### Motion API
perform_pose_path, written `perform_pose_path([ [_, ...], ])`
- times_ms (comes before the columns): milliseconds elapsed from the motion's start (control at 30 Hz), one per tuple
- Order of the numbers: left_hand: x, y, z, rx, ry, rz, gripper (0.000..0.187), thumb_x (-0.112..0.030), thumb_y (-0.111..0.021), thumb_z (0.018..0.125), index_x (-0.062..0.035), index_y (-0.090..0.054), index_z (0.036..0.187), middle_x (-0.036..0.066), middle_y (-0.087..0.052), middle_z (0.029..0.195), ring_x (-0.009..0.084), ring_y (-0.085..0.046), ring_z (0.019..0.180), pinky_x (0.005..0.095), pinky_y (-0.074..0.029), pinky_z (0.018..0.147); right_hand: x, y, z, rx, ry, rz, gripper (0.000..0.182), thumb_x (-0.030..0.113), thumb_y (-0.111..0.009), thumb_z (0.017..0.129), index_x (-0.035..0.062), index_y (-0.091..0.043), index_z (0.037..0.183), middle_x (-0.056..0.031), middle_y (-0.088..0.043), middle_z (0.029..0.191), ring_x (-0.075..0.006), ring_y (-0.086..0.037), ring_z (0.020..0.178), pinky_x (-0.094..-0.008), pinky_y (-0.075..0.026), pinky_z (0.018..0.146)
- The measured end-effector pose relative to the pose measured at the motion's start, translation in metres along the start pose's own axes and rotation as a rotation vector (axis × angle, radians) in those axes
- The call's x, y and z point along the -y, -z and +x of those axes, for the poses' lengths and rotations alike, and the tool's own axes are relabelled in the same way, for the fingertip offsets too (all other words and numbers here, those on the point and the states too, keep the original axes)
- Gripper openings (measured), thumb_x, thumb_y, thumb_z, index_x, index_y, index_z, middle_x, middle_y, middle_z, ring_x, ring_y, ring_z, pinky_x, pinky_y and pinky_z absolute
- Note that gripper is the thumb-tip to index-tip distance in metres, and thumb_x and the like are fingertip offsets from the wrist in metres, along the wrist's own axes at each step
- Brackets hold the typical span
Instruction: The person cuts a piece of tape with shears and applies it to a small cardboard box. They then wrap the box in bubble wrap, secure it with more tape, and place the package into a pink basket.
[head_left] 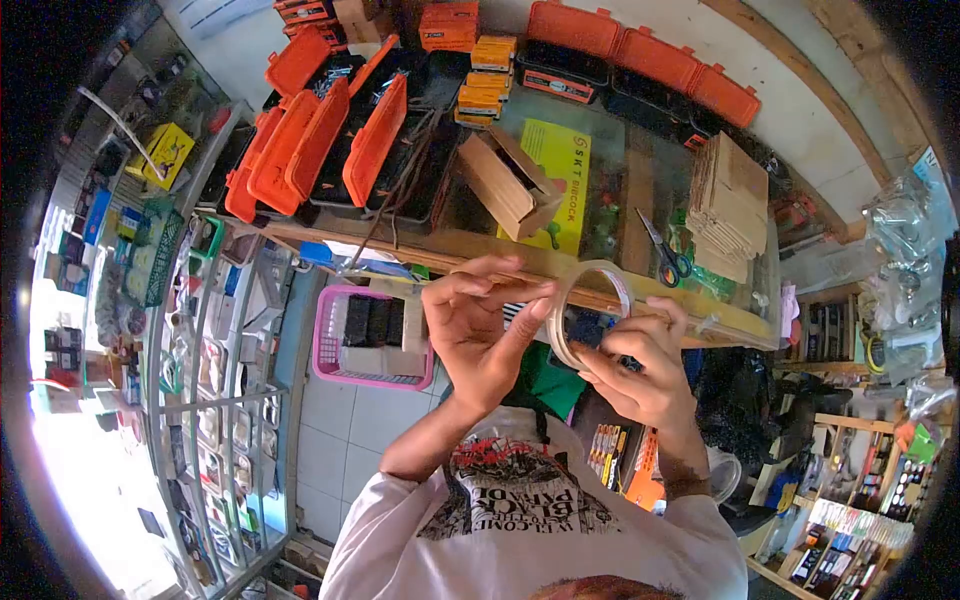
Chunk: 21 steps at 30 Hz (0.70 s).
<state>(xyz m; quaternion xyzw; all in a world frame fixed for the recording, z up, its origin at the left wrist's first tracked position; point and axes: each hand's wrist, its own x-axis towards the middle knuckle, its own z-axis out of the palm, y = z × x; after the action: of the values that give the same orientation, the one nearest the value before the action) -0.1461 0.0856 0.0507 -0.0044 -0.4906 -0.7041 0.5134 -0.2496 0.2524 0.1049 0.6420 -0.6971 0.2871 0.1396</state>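
Just off the wooden front edge of the glass-topped counter [740, 325], a pale, ring-shaped roll of tape [562, 335] is held up between both hands, its open centre facing the wearer. The right hand [640, 365] has hold of it, fingers bent and partly closed about the ring's right and lower side. The left hand [475, 330] is half open, palm showing, with thumb and index fingertip close together at the roll's left side; whether they pinch the tape cannot be told.

On the countertop, scissors with dark and blue handles [668, 262] lie near the front edge, blades slanting back and to the left. Just beyond them, toward the right end, is a stack of flattened brown cardboard [728, 200]. Left of the scissors, a yellow-green printed sheet [562, 165] lies under or against a small open brown cardboard box [508, 185], which stands tilted near the front edge. Black cases with open orange lids [375, 140] crowd the left part, and small yellow-orange boxes [487, 80] are stacked near the back edge. Below the counter's front edge, to the left, sits a pink plastic basket [325, 335] containing dark packages [372, 320].
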Motion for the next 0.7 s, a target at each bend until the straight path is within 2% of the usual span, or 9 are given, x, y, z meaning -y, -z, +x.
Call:
perform_pose_path([
  [133, 0.007, -0.003, -0.007, -0.069, 0.149, 0.099, 0.058, 0.017, -0.072, 0.085, -0.0084, -0.036, 0.122, 0.017, -0.050, 0.127, 0.0313, -0.073, 0.101, 0.0351, -0.064, 0.085, -0.012, -0.007, -0.016, 0.016, -0.002, -0.007, 0.039, 0.015, -0.088, 0.070, 0.0264, -0.082, 0.107, 0.0065, -0.055, 0.090, -0.0145, -0.061, 0.088, -0.0495, -0.040, 0.100],
  [233, 0.018, -0.004, -0.016, -0.111, 0.104, 0.199, 0.058, 0.018, -0.071, 0.084, -0.0087, -0.037, 0.122, 0.015, -0.048, 0.127, 0.0284, -0.073, 0.098, 0.0315, -0.064, 0.081, -0.019, -0.008, -0.024, 0.018, -0.008, 0.012, 0.038, 0.013, -0.086, 0.071, 0.0258, -0.082, 0.107, 0.0062, -0.056, 0.092, -0.0148, -0.061, 0.089, -0.0506, -0.040, 0.101],
  [333, 0.022, -0.013, -0.021, -0.175, 0.041, 0.166, 0.059, 0.023, -0.069, 0.082, -0.0054, -0.037, 0.123, 0.012, -0.041, 0.126, 0.0233, -0.070, 0.097, 0.0302, -0.060, 0.085, -0.022, -0.010, -0.023, -0.013, 0.001, 0.023, 0.038, 0.007, -0.082, 0.069, 0.0163, -0.082, 0.107, 0.0022, -0.058, 0.091, -0.0203, -0.062, 0.090, -0.0513, -0.040, 0.099],
  [533, 0.038, -0.026, -0.013, -0.341, -0.025, 0.018, 0.060, 0.024, -0.068, 0.082, -0.0068, -0.036, 0.122, 0.010, -0.040, 0.125, 0.0219, -0.071, 0.095, 0.0292, -0.057, 0.082, -0.025, -0.015, -0.020, 0.012, -0.100, 0.032, 0.038, 0.004, -0.081, 0.071, 0.0132, -0.080, 0.108, 0.0001, -0.059, 0.095, -0.0223, -0.059, 0.090, -0.0486, -0.037, 0.090],
  [633, 0.043, -0.021, -0.005, -0.285, -0.032, 0.094, 0.058, 0.022, -0.068, 0.084, -0.0068, -0.036, 0.123, 0.012, -0.041, 0.127, 0.0226, -0.070, 0.098, 0.0322, -0.057, 0.085, -0.033, -0.022, -0.017, -0.027, -0.153, 0.087, 0.038, 0.005, -0.082, 0.070, 0.0115, -0.079, 0.108, -0.0011, -0.059, 0.095, -0.0234, -0.058, 0.090, -0.0455, -0.035, 0.089],
  [700, 0.048, -0.018, 0.004, -0.213, -0.094, 0.345, 0.056, 0.019, -0.068, 0.085, -0.0068, -0.036, 0.123, 0.014, -0.041, 0.130, 0.0230, -0.070, 0.100, 0.0345, -0.056, 0.089, -0.042, -0.015, -0.010, -0.013, -0.161, 0.008, 0.035, 0.003, -0.079, 0.073, 0.0097, -0.079, 0.108, -0.0021, -0.060, 0.096, -0.0240, -0.059, 0.092, -0.0426, -0.033, 0.090],
])
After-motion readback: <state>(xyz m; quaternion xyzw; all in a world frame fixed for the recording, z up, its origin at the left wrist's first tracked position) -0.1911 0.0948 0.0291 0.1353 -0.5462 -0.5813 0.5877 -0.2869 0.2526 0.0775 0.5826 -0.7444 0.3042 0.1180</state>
